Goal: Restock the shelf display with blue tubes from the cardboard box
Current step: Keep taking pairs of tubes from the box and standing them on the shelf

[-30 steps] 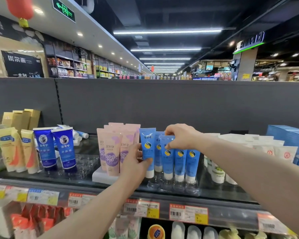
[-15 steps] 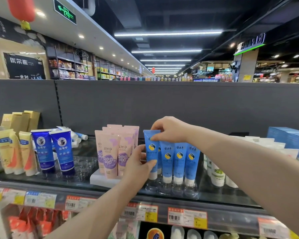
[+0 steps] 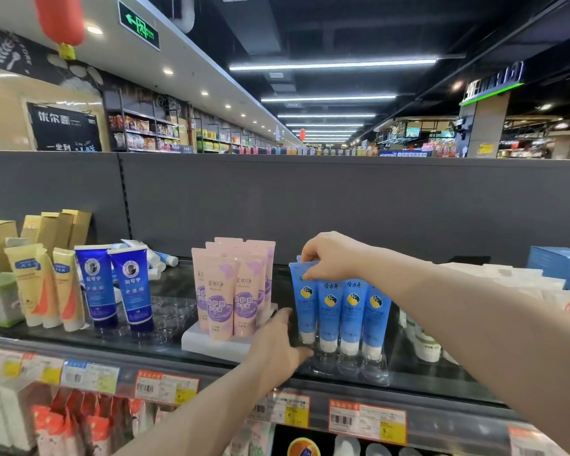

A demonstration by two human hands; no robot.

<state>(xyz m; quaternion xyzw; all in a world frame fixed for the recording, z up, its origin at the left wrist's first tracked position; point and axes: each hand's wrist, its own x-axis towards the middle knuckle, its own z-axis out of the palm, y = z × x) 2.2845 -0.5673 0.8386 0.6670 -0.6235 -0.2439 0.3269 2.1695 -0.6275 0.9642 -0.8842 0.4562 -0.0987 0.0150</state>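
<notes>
Blue tube top pinched by right hand fingers; left hand fingers relaxed beside its base.

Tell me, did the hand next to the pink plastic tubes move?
Yes. The left hand has dropped lower, from level with the middles of the pink plastic tubes to their white stand.

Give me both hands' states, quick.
Left hand: at the base of the leftmost blue tube; cannot tell whether it grips.
Right hand: closed, pinching that tube's top edge.
</notes>
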